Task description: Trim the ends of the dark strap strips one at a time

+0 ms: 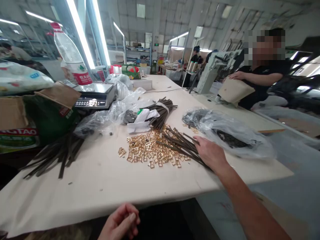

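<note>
On table point(75, 186): right hand point(211, 153) touching straps point(180, 141).

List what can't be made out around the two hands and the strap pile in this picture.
- Right hand, head view: palm down on the dark straps; whether the fingers pinch one is hidden by the hand itself.
- Left hand: loosely curled at the table edge, cut off by the bottom edge; anything inside is hidden.
- Gold buckles: too small to tell their detail.
- Plastic bag: wrinkled film blurs its dark contents.
</note>
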Motion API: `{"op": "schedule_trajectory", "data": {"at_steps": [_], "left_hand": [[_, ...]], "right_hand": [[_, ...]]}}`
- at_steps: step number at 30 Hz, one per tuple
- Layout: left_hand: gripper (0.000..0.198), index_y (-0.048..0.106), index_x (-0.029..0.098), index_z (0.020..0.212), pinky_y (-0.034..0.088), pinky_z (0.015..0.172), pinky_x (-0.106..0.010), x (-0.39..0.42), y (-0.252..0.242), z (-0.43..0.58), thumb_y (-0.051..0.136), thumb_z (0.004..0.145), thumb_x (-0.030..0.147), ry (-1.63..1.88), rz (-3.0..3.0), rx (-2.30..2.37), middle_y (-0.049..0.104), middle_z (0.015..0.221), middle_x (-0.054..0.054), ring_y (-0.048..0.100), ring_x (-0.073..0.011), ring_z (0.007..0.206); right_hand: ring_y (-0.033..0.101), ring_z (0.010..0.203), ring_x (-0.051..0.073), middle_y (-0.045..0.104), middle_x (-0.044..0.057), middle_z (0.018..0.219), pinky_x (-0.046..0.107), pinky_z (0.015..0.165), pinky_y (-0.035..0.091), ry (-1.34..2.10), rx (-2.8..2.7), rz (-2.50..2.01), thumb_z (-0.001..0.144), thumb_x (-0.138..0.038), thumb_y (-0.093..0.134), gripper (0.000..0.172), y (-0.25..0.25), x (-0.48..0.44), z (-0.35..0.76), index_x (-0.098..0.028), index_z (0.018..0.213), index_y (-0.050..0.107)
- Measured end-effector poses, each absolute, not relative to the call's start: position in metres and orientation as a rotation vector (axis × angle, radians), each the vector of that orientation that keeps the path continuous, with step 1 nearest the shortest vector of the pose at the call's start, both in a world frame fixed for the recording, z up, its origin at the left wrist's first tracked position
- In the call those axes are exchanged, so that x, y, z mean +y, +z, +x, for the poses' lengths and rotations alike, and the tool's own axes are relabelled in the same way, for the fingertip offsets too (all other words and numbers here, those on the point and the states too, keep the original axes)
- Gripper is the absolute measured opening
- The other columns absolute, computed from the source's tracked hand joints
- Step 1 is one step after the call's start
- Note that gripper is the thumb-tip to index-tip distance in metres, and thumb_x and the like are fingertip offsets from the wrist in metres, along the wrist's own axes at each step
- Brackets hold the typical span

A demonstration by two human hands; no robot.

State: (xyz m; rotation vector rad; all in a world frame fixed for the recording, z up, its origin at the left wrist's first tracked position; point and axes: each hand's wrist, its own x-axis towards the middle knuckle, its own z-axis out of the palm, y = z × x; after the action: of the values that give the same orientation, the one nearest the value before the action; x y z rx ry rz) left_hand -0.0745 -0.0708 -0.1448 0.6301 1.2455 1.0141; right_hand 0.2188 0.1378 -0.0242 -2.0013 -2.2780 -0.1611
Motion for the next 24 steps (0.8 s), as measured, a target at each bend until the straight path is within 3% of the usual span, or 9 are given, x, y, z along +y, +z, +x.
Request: {"op": "schedule_trajectory", "data": {"at_steps": [2,7,10,13,16,19,21,24], "left_hand": [[0.036,0.067,0.022,0.078,0.039,0.055,-0.026,-0.069,-0.140,-0.076,0.075,0.070,0.056,1.031,0.659,1.227,0.066,0.071,0.000,0.056,-0.0132,0.058],[0.038,0.060,0.019,0.104,0.044,0.057,-0.024,-0.060,-0.113,-0.074,0.071,0.080,0.046,1.172,0.682,1.063,0.067,0.078,-0.002,0.060,-0.0120,0.059],[0.034,0.059,0.017,0.104,0.044,0.055,-0.023,-0.054,-0.097,-0.072,0.068,0.083,0.042,1.229,0.679,1.033,0.067,0.073,-0.002,0.061,-0.0116,0.056],[0.026,0.061,0.015,0.091,0.044,0.054,-0.020,-0.054,-0.088,-0.073,0.071,0.080,0.037,1.241,0.681,1.045,0.064,0.063,0.001,0.059,-0.0100,0.053],[0.027,0.060,0.015,0.083,0.043,0.052,-0.019,-0.059,-0.090,-0.076,0.076,0.076,0.036,1.254,0.623,1.045,0.064,0.062,0.001,0.059,-0.0090,0.052],[0.024,0.060,0.015,0.083,0.043,0.053,-0.018,-0.064,-0.097,-0.081,0.075,0.078,0.033,1.285,0.586,1.036,0.064,0.060,0.002,0.058,-0.0081,0.052],[0.022,0.060,0.015,0.084,0.043,0.053,-0.018,-0.066,-0.101,-0.084,0.073,0.079,0.031,1.294,0.588,1.028,0.064,0.059,0.002,0.057,-0.0079,0.052],[0.021,0.059,0.015,0.083,0.043,0.054,-0.018,-0.067,-0.102,-0.087,0.072,0.081,0.032,1.303,0.609,1.015,0.066,0.064,0.001,0.057,-0.0079,0.053]], "right_hand": [[0.070,0.093,0.026,0.071,0.009,0.118,0.029,0.065,0.044,-0.206,-2.329,-1.936,0.096,-0.025,0.046,0.031,-0.024,0.122,0.198,-0.021,0.124,0.061],[0.070,0.069,0.020,0.076,0.006,0.094,0.028,0.053,0.037,-0.211,-2.716,-1.435,0.095,-0.020,0.049,0.025,-0.044,0.050,0.143,-0.020,0.115,0.064],[0.067,0.061,0.019,0.073,0.007,0.081,0.027,0.050,0.032,-0.100,-2.845,-1.213,0.097,-0.019,0.045,0.024,-0.060,0.019,0.120,-0.017,0.111,0.065],[0.066,0.062,0.018,0.072,0.008,0.081,0.026,0.051,0.034,0.071,-2.878,-1.153,0.093,-0.012,0.046,0.027,-0.069,0.009,0.109,-0.016,0.112,0.065],[0.068,0.077,0.021,0.074,0.008,0.094,0.027,0.063,0.044,0.530,-2.774,-1.071,0.090,-0.013,0.050,0.028,-0.067,0.007,0.105,-0.019,0.113,0.065],[0.066,0.084,0.019,0.073,0.004,0.096,0.027,0.073,0.047,1.236,-2.492,-0.926,0.092,-0.026,0.055,0.023,-0.062,0.005,0.105,-0.022,0.111,0.068],[0.060,0.067,0.013,0.071,0.001,0.086,0.023,0.059,0.044,1.711,-2.191,-0.899,0.094,-0.033,0.054,0.023,-0.065,0.001,0.106,-0.021,0.107,0.070],[0.038,0.044,0.005,0.063,-0.001,0.073,0.019,0.040,0.027,2.170,-1.655,-0.899,0.093,-0.041,0.056,0.030,-0.077,-0.006,0.105,-0.018,0.108,0.069]]}}
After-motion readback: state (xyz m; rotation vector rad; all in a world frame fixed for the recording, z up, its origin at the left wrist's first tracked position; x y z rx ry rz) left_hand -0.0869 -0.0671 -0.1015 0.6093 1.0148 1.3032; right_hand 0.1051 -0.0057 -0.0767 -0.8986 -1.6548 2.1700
